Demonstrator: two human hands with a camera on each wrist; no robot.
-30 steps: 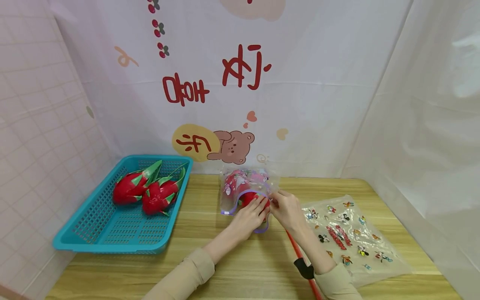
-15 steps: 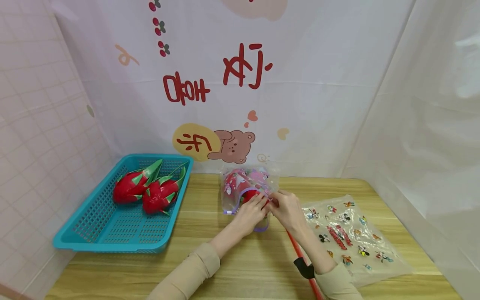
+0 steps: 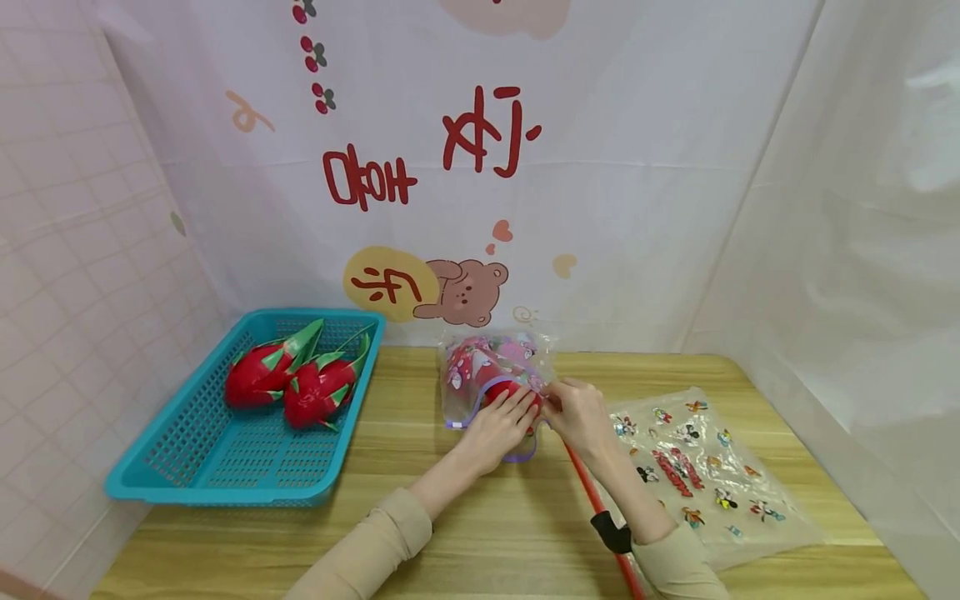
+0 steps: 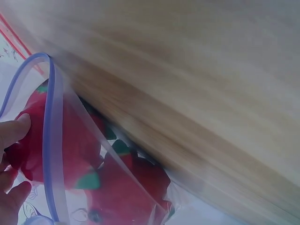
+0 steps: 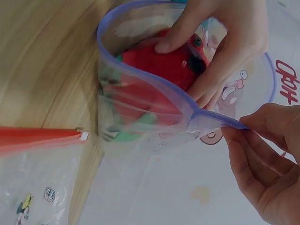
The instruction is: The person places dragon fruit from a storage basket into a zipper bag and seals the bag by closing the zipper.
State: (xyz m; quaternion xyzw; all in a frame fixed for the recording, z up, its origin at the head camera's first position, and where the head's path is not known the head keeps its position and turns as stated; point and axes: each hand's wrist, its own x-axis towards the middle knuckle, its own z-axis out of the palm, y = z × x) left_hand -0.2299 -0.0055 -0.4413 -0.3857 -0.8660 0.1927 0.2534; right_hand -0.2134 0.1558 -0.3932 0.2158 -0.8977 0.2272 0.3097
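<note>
A clear zip bag (image 3: 459,404) with a purple rim and printed pictures lies near the back wall. My left hand (image 3: 497,429) reaches into its mouth and holds a red dragon fruit (image 5: 152,65) with green leaf tips; the right wrist view shows the thumb on one side and fingers on the other. Another dragon fruit (image 4: 129,190) shows through the plastic deeper in the bag in the left wrist view. With thumb and fingertips, my right hand (image 3: 581,417) pinches the purple rim (image 5: 225,119) at the right corner, keeping the mouth spread.
On the left stands a teal basket (image 3: 225,498) with two dragon fruits (image 3: 318,392) in it. A second clear bag (image 3: 697,475) with cartoon prints and a red zip edge (image 3: 588,483) lies flat under the right forearm. The printed cloth wall (image 3: 630,208) rises behind the table.
The left hand has shifted slightly at the bag's mouth and covers more of the dragon fruit. The right hand keeps its pinch on the rim; basket and second bag stay put.
</note>
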